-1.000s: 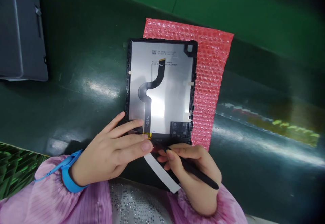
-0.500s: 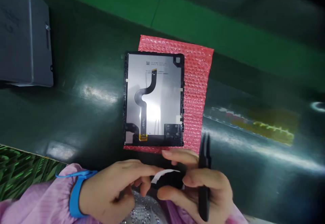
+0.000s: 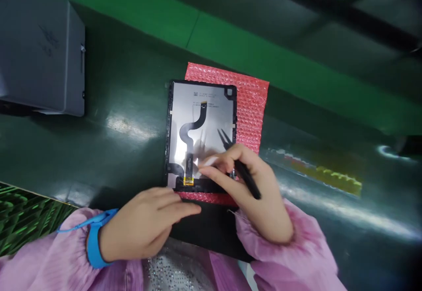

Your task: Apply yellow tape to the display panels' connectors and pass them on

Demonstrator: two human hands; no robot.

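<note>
A tablet display panel (image 3: 211, 119) lies back side up on a pink bubble-wrap sheet (image 3: 250, 102), with a black flex cable (image 3: 193, 130) curving down to a yellow connector tab (image 3: 188, 180). My right hand (image 3: 253, 190) holds black tweezers (image 3: 237, 161) pointing up over the panel, and its fingertips pinch a small white strip (image 3: 206, 161) just right of the flex cable. My left hand (image 3: 148, 225) rests flat with fingers together on the table edge below the panel, near the pink sheet's lower edge. A blue wrist strap (image 3: 94, 238) circles the left wrist.
A grey box (image 3: 42, 49) stands at the far left. The dark green conveyor surface (image 3: 115, 119) runs under everything, with a bright green rail (image 3: 263, 62) behind. A yellow-green marking (image 3: 329, 176) lies to the right. A green patterned mat (image 3: 23, 216) shows at lower left.
My right hand has moved up from near my body onto the panel's lower part, carrying the white strip and tweezers. My left hand has let go of the strip and settled below the panel.
</note>
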